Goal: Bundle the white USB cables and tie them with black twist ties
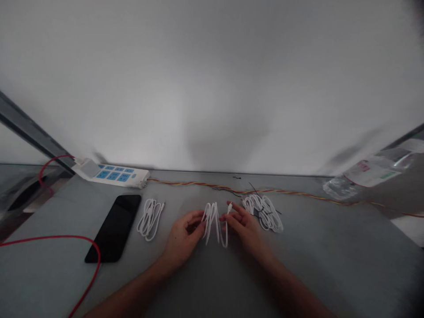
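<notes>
Grey table (331, 247); left fingers (198, 232), right fingers (236, 223) holding white cable (208, 221) (bottle label (372, 171) too blurred).

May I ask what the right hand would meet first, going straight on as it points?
The right hand would likely first meet the white cable loops in the left hand, though depth is unclear.

I've got a flat grey tabletop (205, 287) in front of me. From its middle: black rectangular phone (114, 227) at 9 o'clock, small white cable coil (150, 220) just beside it toward 10, long white power strip with blue sockets (114, 175) at 10, thin twisted red-and-yellow wires (195, 183) running 11 to 3, white cable bundle with black ties (265, 213) at 2, clear plastic bottle (372, 171) between 2 and 3.
</notes>
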### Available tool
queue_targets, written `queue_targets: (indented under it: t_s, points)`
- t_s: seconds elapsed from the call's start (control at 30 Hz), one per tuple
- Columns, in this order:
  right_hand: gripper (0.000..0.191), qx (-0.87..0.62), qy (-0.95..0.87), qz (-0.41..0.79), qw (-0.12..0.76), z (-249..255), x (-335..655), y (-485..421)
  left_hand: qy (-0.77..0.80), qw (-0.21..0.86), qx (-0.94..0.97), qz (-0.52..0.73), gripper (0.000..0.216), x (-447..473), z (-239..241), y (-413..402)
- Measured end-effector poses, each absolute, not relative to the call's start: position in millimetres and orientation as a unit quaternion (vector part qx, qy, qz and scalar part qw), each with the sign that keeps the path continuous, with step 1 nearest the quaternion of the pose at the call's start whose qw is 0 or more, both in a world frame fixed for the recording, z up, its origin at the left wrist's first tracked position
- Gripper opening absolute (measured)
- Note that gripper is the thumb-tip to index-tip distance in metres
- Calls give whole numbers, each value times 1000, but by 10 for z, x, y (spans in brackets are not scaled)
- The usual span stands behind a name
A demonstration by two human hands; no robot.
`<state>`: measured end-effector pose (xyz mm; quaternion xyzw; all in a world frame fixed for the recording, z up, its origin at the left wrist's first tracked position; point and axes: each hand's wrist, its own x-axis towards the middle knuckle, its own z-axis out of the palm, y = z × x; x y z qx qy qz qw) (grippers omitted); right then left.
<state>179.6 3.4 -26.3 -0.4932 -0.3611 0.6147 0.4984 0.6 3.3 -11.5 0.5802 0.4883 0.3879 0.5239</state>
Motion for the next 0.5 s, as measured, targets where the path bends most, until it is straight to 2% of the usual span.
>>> queue_targets:
  t_s: [0.2, 0.33, 0.5]
  points:
    - [54, -490, -332, 612, 525, -252, 1805, 28, 516, 547, 532, 389, 48, -28, -187, 112]
    - [54, -486, -338, 595, 544, -239, 1820, 17, 514, 530, 554, 384, 46, -33, -183, 114]
    - [51, -497, -359, 578, 539, -225, 1838, 26, 495, 586, 537, 352, 40, -29, -147, 106]
